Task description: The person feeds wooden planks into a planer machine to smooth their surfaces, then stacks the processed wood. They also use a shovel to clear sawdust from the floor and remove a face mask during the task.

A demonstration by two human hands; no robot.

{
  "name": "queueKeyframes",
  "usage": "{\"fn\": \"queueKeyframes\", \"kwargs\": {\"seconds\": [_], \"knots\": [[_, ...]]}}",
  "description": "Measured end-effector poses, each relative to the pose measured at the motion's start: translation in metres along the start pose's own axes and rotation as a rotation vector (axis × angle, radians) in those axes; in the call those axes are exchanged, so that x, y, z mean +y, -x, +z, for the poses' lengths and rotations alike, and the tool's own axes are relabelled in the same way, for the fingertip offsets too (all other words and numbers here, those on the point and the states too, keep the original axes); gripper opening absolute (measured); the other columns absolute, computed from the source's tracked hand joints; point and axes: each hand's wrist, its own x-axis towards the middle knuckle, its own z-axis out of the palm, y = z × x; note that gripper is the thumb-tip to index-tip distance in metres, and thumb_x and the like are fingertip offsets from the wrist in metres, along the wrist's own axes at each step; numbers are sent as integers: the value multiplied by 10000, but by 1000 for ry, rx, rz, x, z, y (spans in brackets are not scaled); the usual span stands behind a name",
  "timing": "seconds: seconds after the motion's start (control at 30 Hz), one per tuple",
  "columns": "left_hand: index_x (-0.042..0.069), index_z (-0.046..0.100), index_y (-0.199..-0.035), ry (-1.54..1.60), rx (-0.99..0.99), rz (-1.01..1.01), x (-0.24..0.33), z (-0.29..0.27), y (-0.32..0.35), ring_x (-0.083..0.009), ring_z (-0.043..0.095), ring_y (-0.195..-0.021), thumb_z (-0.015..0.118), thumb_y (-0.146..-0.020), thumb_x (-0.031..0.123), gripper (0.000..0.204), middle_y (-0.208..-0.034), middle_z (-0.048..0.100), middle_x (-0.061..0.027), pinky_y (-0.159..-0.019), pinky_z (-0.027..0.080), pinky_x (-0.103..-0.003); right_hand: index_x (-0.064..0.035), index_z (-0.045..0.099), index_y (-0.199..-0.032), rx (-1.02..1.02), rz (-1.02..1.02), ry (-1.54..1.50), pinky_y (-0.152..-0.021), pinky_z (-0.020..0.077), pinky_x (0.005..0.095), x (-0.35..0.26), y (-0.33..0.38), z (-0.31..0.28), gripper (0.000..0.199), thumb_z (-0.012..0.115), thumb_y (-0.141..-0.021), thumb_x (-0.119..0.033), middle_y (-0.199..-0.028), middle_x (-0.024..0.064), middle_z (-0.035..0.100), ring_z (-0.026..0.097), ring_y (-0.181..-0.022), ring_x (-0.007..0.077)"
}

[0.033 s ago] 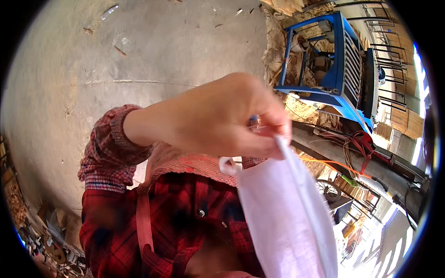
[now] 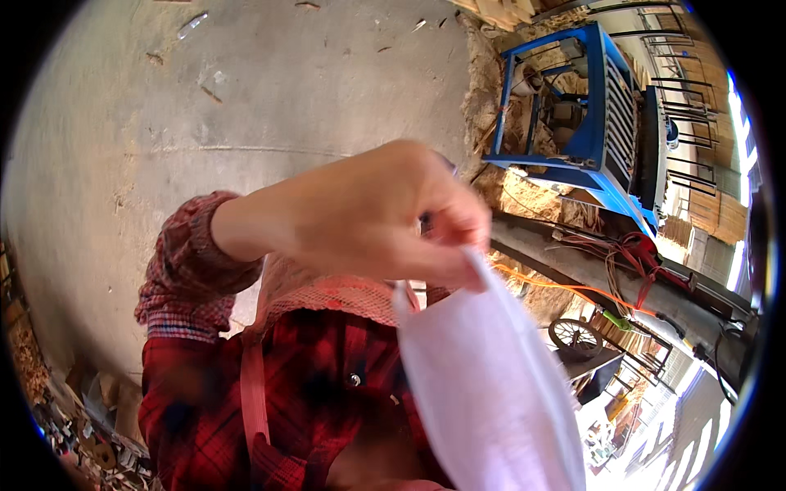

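Note:
My left hand (image 2: pixel 360 217) reaches across the front of my chest, its fingers closed in a pinch. From the fingertips hangs a thin white cloth-like piece (image 2: pixel 491 393), narrow at the gripped top edge and running out of the picture below. Its exact kind cannot be told. Behind my left wrist lies a pink mesh-edged apron (image 2: pixel 327 296) over a red and black plaid shirt. A scrap of plaid sleeve (image 2: pixel 437 295) shows past the hand, but my right hand itself is hidden.
At the upper right stands a blue metal-framed machine (image 2: pixel 602 98) with sawdust around it. A grey beam (image 2: pixel 540 254) with red wires and an orange cable (image 2: pixel 565 285) crosses the right side. A spoked wheel (image 2: pixel 575 337) sits below it. Scraps litter the concrete floor (image 2: pixel 327 74).
My left hand has shifted slightly left and down, carrying the white piece with it. The pinch stays closed.

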Motion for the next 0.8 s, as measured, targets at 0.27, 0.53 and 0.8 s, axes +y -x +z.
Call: {"fn": "queueKeyframes", "kwargs": {"seconds": [0.27, 0.53, 0.8], "knots": [[-114, 605, -731, 983, -425, 537, 27, -37, 11, -361, 595, -601, 739, -783, 69, 233, -676, 610, -228, -656, 508, -486, -57, 661, -1051, 92, -65, -86, -471, 353, 204, -18, -15, -25, 241, 594, -913, -243, -696, 31, 616, 474, -524, 71], [-120, 616, -857, 910, -474, 566, 50, -70, -91, -433, 667, -661, 522, -903, 5, 163, -792, 637, -338, -583, 577, -480, -18, 656, -1021, 185, -66, -178, -528, 433, 234, -49, -80, -35, 200, 617, -853, -119, -700, 57, 619, 542, -581, 108], [-89, 634, -783, 732, -580, 571, 97, -124, -162, -406, 666, -721, 471, -888, -46, 199, -771, 643, -271, -668, 602, -514, -57, 644, -1064, 24, -89, -161, -505, 418, 230, -119, -185, -18, 220, 602, -894, -190, -712, 48, 618, 522, -567, 97]]}}
